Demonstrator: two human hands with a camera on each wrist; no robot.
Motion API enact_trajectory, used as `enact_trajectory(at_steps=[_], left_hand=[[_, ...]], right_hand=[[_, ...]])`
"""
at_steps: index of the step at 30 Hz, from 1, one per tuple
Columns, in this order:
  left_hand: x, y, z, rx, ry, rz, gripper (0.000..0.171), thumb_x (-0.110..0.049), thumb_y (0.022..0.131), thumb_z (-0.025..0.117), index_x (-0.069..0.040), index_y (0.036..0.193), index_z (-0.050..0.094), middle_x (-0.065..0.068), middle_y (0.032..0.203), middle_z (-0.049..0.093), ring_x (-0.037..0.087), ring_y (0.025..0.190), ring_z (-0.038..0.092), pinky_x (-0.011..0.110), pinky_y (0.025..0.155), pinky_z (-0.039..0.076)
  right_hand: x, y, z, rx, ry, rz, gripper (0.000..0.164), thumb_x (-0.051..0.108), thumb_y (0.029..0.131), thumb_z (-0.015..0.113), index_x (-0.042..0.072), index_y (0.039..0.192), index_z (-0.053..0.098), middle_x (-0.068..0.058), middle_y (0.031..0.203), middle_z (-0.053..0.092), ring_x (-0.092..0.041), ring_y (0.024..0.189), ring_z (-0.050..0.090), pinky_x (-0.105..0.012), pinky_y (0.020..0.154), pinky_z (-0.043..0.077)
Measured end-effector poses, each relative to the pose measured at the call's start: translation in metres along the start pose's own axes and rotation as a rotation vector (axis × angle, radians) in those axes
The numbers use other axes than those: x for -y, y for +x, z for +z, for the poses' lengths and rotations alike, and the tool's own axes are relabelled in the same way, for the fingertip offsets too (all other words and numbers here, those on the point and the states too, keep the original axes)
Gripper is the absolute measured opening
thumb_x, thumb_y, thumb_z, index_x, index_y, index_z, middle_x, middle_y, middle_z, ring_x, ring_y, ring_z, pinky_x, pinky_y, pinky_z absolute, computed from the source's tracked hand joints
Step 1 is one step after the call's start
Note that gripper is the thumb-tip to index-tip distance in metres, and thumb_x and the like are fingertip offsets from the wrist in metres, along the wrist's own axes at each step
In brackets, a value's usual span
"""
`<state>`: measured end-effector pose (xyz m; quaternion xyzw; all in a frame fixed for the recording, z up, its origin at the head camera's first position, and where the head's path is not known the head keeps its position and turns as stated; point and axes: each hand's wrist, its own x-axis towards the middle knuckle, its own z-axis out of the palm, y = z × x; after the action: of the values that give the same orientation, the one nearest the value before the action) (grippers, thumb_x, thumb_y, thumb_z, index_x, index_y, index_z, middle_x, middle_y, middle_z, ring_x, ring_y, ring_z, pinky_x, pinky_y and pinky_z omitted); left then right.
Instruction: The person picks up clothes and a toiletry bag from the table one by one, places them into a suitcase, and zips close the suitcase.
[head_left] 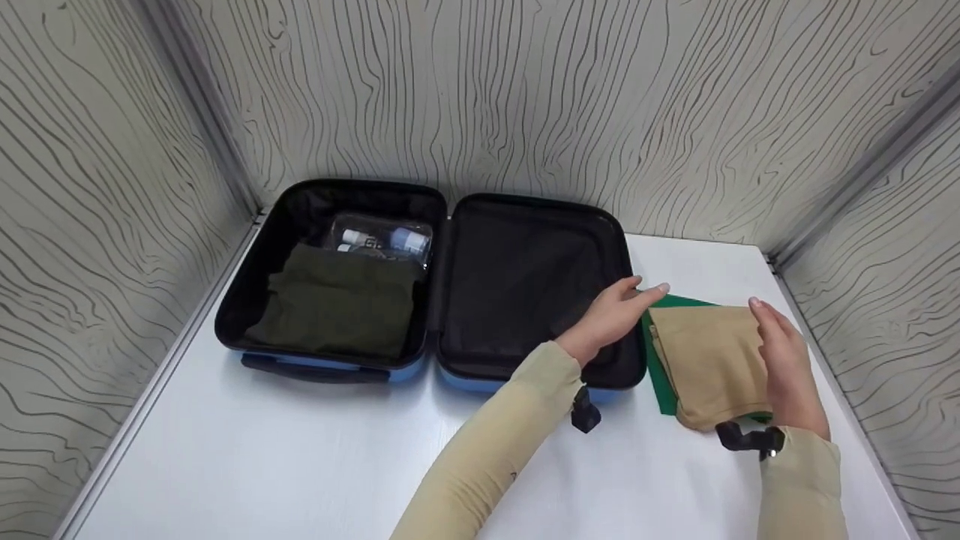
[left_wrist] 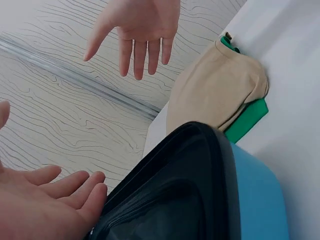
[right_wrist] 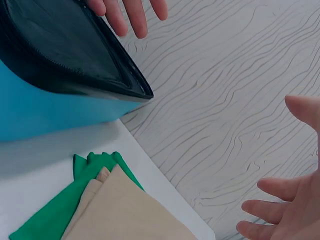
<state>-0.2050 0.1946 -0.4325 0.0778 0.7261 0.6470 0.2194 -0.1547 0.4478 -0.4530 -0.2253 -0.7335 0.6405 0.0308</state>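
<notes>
A folded tan garment (head_left: 709,364) lies on top of a folded green garment (head_left: 660,379) to the right of the open suitcase (head_left: 536,285). My left hand (head_left: 611,315) hovers over the suitcase's right edge, fingers extended and holding nothing. On the far side of the tan cloth is my right hand (head_left: 791,367), its palm turned inward and its fingers straight. In the left wrist view, both the left hand (left_wrist: 50,205) and the right hand (left_wrist: 142,30) appear above the tan cloth (left_wrist: 215,87) and suitcase, apart from the cloth.
The suitcase's left half holds a folded dark green garment (head_left: 341,300) and a clear pouch (head_left: 386,236) with small bottles. Its right half shows a black lining. Patterned walls (head_left: 480,97) stand around the white table (head_left: 300,457) on three sides.
</notes>
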Motion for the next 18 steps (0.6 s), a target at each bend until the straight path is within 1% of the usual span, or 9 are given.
enact_trajectory(at_steps=[4, 7, 11, 14, 18], left_hand=[[0.001, -0.001, 0.014, 0.000, -0.041, 0.002, 0.064, -0.053, 0.098, 0.062, -0.017, 0.150, 0.051, -0.002, 0.140, 0.058, 0.012, 0.127, 0.053, 0.031, 0.105, 0.042], [0.004, -0.001, 0.026, 0.006, -0.065, -0.008, 0.062, -0.052, 0.098, 0.062, -0.016, 0.149, 0.053, -0.003, 0.140, 0.058, 0.011, 0.126, 0.053, 0.031, 0.105, 0.042], [0.008, -0.002, 0.040, 0.039, -0.100, -0.041, 0.062, -0.052, 0.100, 0.060, -0.014, 0.148, 0.053, -0.004, 0.139, 0.057, 0.013, 0.121, 0.057, 0.031, 0.104, 0.042], [0.012, -0.002, 0.049, 0.062, -0.122, -0.055, 0.060, -0.051, 0.101, 0.058, -0.013, 0.147, 0.054, -0.004, 0.137, 0.058, 0.015, 0.116, 0.060, 0.032, 0.103, 0.044], [0.017, -0.001, 0.058, 0.111, -0.154, -0.077, 0.057, -0.052, 0.103, 0.053, -0.014, 0.145, 0.056, 0.000, 0.139, 0.057, 0.023, 0.123, 0.057, 0.037, 0.104, 0.044]], right_hand=[[-0.006, 0.004, -0.010, 0.007, -0.001, 0.028, 0.096, 0.063, 0.100, 0.050, 0.006, 0.164, 0.006, -0.013, 0.169, 0.000, -0.030, 0.153, -0.005, -0.044, 0.122, 0.001], [-0.011, 0.007, -0.017, 0.006, -0.009, 0.062, 0.100, 0.065, 0.098, 0.050, 0.006, 0.163, 0.004, -0.013, 0.169, -0.001, -0.030, 0.153, -0.006, -0.045, 0.122, 0.001], [-0.015, 0.010, -0.023, -0.008, -0.027, 0.090, 0.102, 0.067, 0.097, 0.050, 0.005, 0.163, 0.003, -0.015, 0.169, -0.002, -0.031, 0.153, -0.005, -0.045, 0.122, 0.002], [-0.018, 0.009, -0.028, -0.011, -0.022, 0.117, 0.104, 0.067, 0.096, 0.051, 0.005, 0.163, 0.001, -0.013, 0.169, -0.003, -0.030, 0.153, -0.005, -0.044, 0.122, 0.002], [-0.024, 0.007, -0.034, -0.012, -0.023, 0.152, 0.108, 0.069, 0.095, 0.052, 0.007, 0.163, -0.004, -0.011, 0.169, -0.006, -0.029, 0.153, -0.007, -0.044, 0.122, 0.001]])
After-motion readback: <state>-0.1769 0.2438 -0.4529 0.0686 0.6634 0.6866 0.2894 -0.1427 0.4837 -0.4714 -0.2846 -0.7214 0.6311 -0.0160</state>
